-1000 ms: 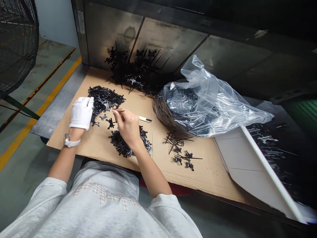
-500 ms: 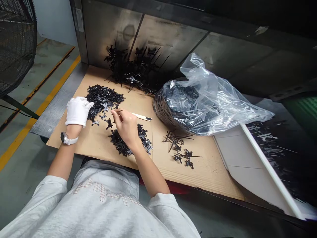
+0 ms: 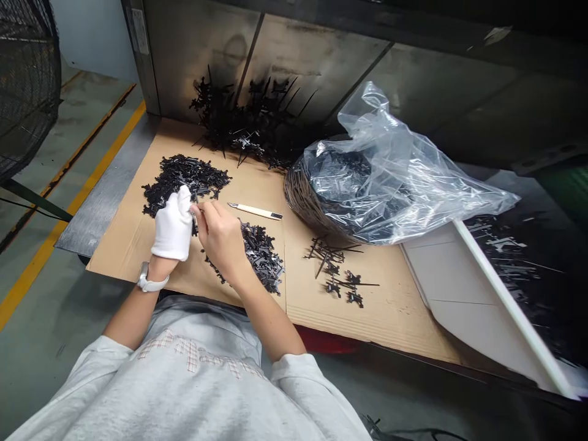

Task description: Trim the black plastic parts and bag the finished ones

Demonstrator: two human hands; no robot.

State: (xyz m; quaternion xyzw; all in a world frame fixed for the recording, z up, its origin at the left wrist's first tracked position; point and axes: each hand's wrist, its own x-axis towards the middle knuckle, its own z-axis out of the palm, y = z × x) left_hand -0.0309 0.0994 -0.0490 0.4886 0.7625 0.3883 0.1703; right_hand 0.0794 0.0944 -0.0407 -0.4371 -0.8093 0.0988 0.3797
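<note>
My left hand (image 3: 173,226), in a white glove, is closed, fingers pinched together at the front edge of a pile of small black plastic parts (image 3: 184,171). What it pinches is mostly hidden. My bare right hand (image 3: 223,236) meets it fingertip to fingertip, its thumb and fingers closed on something thin and dark that I cannot make out. Beneath and beside the right wrist lies a second pile of black plastic parts (image 3: 264,257), partly covered by the hand. A white utility knife (image 3: 255,211) rests on the cardboard (image 3: 298,306) just beyond the right hand.
Black sprues with parts (image 3: 342,278) lie to the right. Behind them stands a round basket (image 3: 305,202) under a clear plastic bag (image 3: 404,184). More black sprues (image 3: 243,128) are heaped against the metal wall. A white panel (image 3: 482,306) borders the right side; a fan (image 3: 27,92) stands left.
My left hand has moved right and toward me, from the pile's left edge to my right fingertips. My right hand has shifted slightly left, uncovering more of the near pile and the knife.
</note>
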